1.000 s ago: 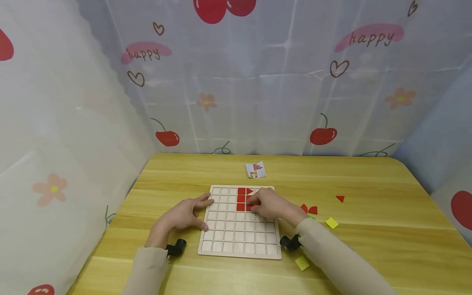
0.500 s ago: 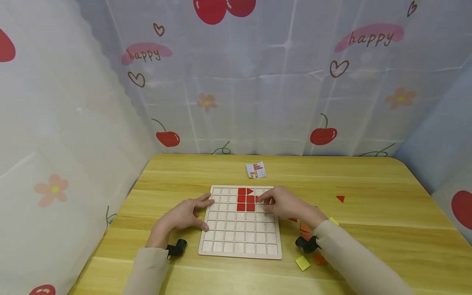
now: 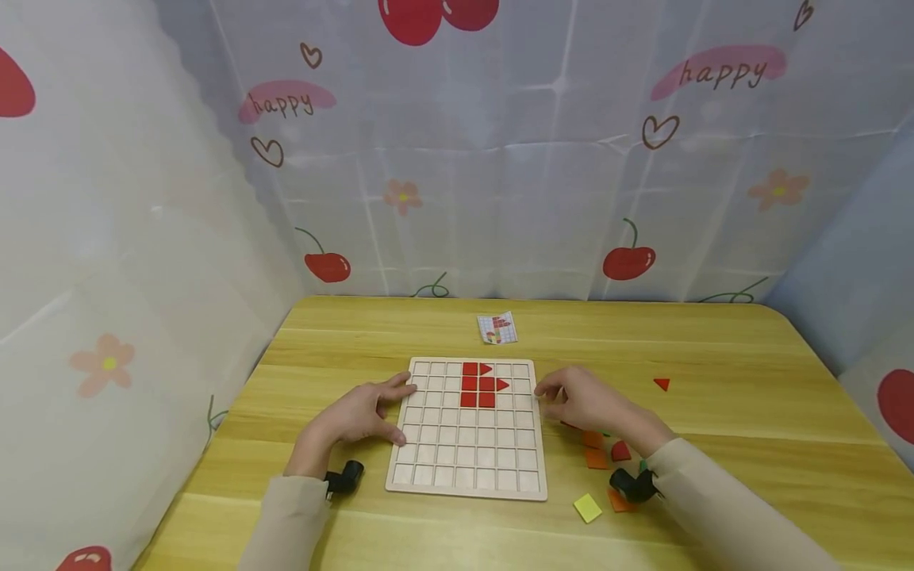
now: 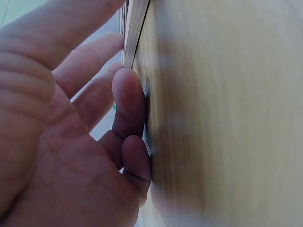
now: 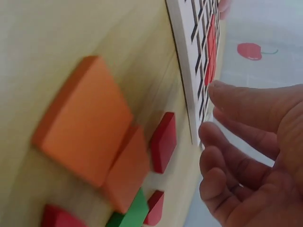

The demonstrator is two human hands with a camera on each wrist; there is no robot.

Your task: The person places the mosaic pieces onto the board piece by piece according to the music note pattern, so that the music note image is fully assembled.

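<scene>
A pale wooden grid board (image 3: 467, 457) lies flat on the table. In its upper middle sit several red square tiles (image 3: 469, 384) and two red triangle tiles (image 3: 502, 385) pointing right. My left hand (image 3: 357, 414) rests at the board's left edge, thumb and fingertips touching it; the left wrist view shows two fingers bent under against the table. My right hand (image 3: 585, 399) hovers just beyond the board's right edge, holding nothing. In the right wrist view, its thumb and fingers are apart, near orange tiles (image 5: 85, 123) and a red tile (image 5: 164, 144) on the table.
A small printed pattern card (image 3: 497, 327) lies behind the board. To the right are a red triangle tile (image 3: 662, 384), a yellow square tile (image 3: 588, 507) and green pieces (image 5: 130, 213). A printed curtain (image 3: 457, 222) hangs behind the table.
My right hand has let go of a red triangle, now lying in the grid right of the squares, and has moved right off the board. The left hand stays put.
</scene>
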